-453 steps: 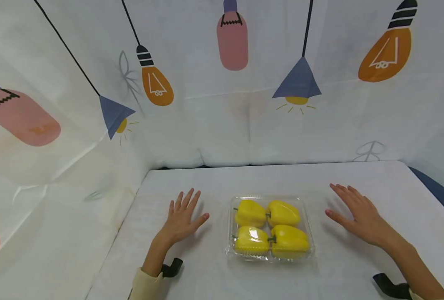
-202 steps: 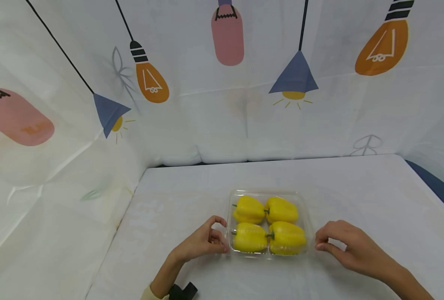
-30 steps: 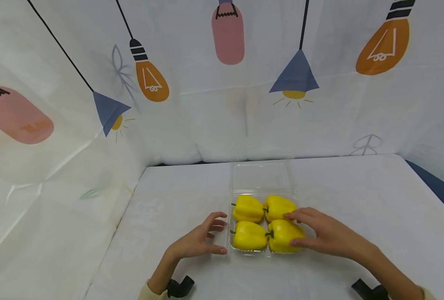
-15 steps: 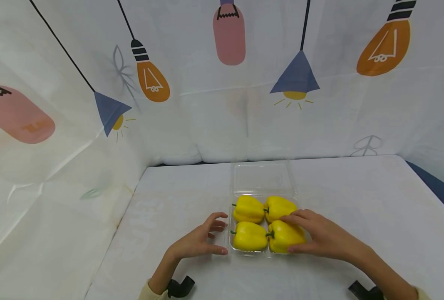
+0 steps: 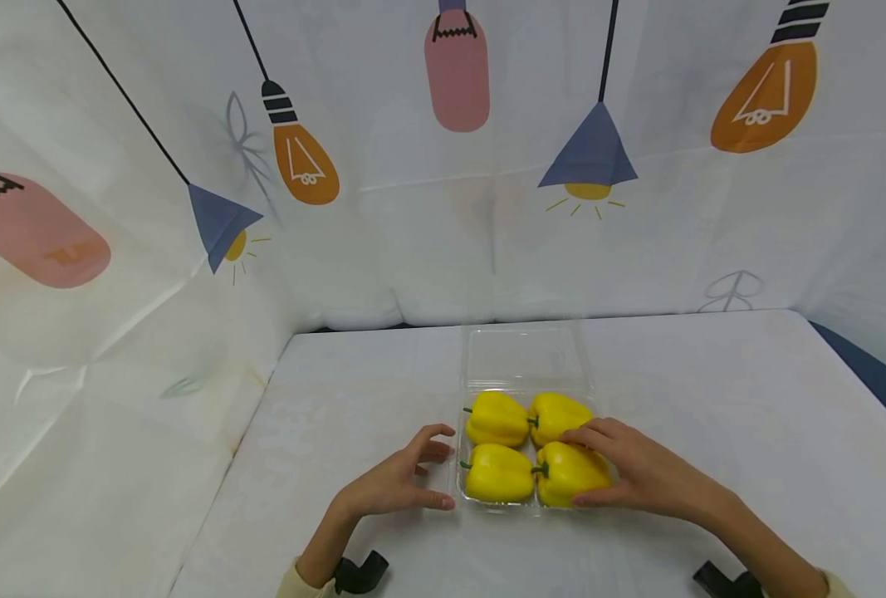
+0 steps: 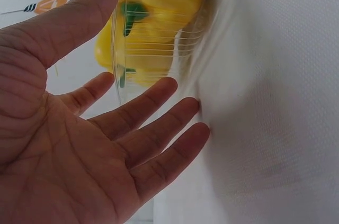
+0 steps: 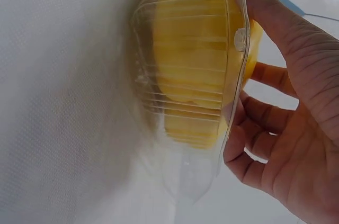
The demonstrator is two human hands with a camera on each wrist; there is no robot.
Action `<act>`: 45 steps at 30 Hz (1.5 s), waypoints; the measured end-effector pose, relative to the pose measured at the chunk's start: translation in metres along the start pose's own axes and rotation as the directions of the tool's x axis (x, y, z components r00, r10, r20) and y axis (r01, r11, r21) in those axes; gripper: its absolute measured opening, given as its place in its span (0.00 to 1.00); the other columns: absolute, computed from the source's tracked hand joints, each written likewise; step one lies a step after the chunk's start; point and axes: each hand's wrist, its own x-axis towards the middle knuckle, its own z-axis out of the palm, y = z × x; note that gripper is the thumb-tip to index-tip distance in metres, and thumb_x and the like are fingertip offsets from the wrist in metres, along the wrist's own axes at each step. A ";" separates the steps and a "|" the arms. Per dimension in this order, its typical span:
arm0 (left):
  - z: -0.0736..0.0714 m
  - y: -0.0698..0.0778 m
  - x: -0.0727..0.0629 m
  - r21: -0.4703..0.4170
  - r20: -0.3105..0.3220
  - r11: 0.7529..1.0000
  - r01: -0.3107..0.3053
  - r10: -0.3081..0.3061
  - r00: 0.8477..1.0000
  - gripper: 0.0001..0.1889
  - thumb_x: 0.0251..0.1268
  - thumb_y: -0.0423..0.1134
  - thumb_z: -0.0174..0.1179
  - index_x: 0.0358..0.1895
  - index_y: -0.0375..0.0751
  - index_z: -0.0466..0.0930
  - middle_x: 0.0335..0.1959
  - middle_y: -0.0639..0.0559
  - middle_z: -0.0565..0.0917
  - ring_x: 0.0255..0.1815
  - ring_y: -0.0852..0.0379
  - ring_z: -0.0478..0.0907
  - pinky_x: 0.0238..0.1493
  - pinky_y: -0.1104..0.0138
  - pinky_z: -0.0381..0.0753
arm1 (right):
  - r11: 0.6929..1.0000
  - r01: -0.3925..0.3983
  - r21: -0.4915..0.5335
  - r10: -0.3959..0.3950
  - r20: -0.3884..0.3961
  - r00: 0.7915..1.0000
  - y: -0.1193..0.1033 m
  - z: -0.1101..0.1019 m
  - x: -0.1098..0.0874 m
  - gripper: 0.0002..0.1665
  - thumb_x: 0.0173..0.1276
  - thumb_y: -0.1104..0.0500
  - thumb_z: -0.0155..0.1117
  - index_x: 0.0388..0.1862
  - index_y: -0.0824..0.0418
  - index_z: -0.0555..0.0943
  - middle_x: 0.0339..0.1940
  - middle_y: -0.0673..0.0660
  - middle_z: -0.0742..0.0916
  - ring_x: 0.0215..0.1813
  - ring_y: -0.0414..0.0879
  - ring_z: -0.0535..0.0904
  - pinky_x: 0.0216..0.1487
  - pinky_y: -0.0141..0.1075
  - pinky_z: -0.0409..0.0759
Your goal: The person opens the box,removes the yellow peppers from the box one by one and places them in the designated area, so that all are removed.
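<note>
Four yellow bell peppers (image 5: 496, 419), on their sides in two rows of two, in a clear ridged clamshell box (image 7: 198, 102) on the white worktop (image 5: 375, 374); lid (image 5: 521, 357) laid back at the far side. Item in hand: near-right yellow bell pepper (image 5: 565, 477), seated in the box, long axis running left to right, green stem (image 5: 539, 470) to the left, blunt end towards the right palm; lies left of the right hand (image 5: 629, 469), the nearer of the two. Right fingers: thumb on the near side, foremost fingers over the far side, clamped across the pepper's width; others curled by the box rim. Left hand (image 5: 394, 477): fingers apart, holding nothing, beside the box's left wall; contact cannot be told. Against one second ago: right thumb and fingers reach farther left along the pepper; left hand and peppers appear unmoved. Against several seconds ago: lid then down over the peppers
</note>
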 end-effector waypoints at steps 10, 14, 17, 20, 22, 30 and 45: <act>0.000 -0.002 0.000 0.020 -0.003 1.000 0.001 -0.001 1.000 0.44 0.53 0.47 0.70 0.69 0.58 0.50 0.61 0.54 0.71 0.63 0.52 0.68 0.60 0.53 0.71 | 0.998 -0.003 0.067 0.002 0.019 1.000 0.006 0.001 0.002 0.40 0.46 0.32 0.70 0.59 0.43 0.73 0.52 0.33 0.75 0.53 0.33 0.71 0.54 0.39 0.77; 0.000 0.001 0.000 0.017 0.002 1.000 0.002 -0.002 1.000 0.44 0.53 0.46 0.70 0.69 0.57 0.50 0.62 0.53 0.72 0.63 0.52 0.68 0.60 0.52 0.71 | 0.993 0.019 0.117 -0.021 0.011 1.000 0.009 -0.001 0.001 0.39 0.48 0.34 0.71 0.59 0.44 0.72 0.53 0.35 0.76 0.51 0.32 0.71 0.52 0.36 0.78; -0.001 0.001 0.000 0.020 0.001 1.000 0.009 -0.009 1.000 0.44 0.52 0.46 0.70 0.69 0.57 0.51 0.62 0.53 0.71 0.63 0.52 0.68 0.60 0.53 0.71 | 0.978 0.082 0.191 -0.075 -0.044 0.996 0.013 -0.004 0.000 0.39 0.49 0.39 0.73 0.58 0.48 0.71 0.52 0.38 0.77 0.46 0.33 0.72 0.44 0.33 0.78; -0.001 0.000 0.000 0.021 0.000 1.000 0.014 -0.014 1.000 0.44 0.52 0.46 0.70 0.69 0.57 0.51 0.62 0.53 0.71 0.62 0.53 0.68 0.60 0.54 0.72 | 0.959 0.143 0.246 -0.122 -0.099 0.988 0.015 -0.007 -0.001 0.39 0.49 0.44 0.75 0.58 0.50 0.71 0.50 0.42 0.78 0.43 0.35 0.72 0.38 0.31 0.76; -0.001 -0.001 0.000 0.022 -0.001 1.000 0.015 -0.015 1.000 0.44 0.52 0.47 0.70 0.69 0.58 0.51 0.62 0.53 0.71 0.62 0.53 0.68 0.60 0.54 0.72 | 0.954 0.152 0.260 -0.127 -0.113 0.986 0.015 -0.008 -0.001 0.39 0.48 0.45 0.76 0.58 0.50 0.71 0.50 0.42 0.78 0.42 0.35 0.72 0.37 0.30 0.75; -0.001 0.000 0.000 0.021 0.002 1.000 0.016 -0.016 1.000 0.44 0.53 0.47 0.70 0.69 0.56 0.50 0.62 0.52 0.71 0.63 0.53 0.68 0.60 0.54 0.72 | 0.968 0.092 0.234 -0.070 -0.101 0.992 0.010 -0.012 -0.002 0.39 0.47 0.42 0.76 0.57 0.47 0.71 0.50 0.40 0.77 0.40 0.34 0.70 0.34 0.30 0.76; 0.000 0.003 0.001 0.023 0.005 0.999 0.028 -0.028 1.000 0.45 0.52 0.48 0.70 0.69 0.55 0.50 0.62 0.51 0.71 0.63 0.52 0.68 0.60 0.53 0.72 | 0.988 0.053 0.144 -0.025 -0.188 0.982 0.008 -0.036 -0.013 0.40 0.44 0.42 0.78 0.57 0.45 0.72 0.45 0.37 0.77 0.41 0.33 0.69 0.34 0.29 0.74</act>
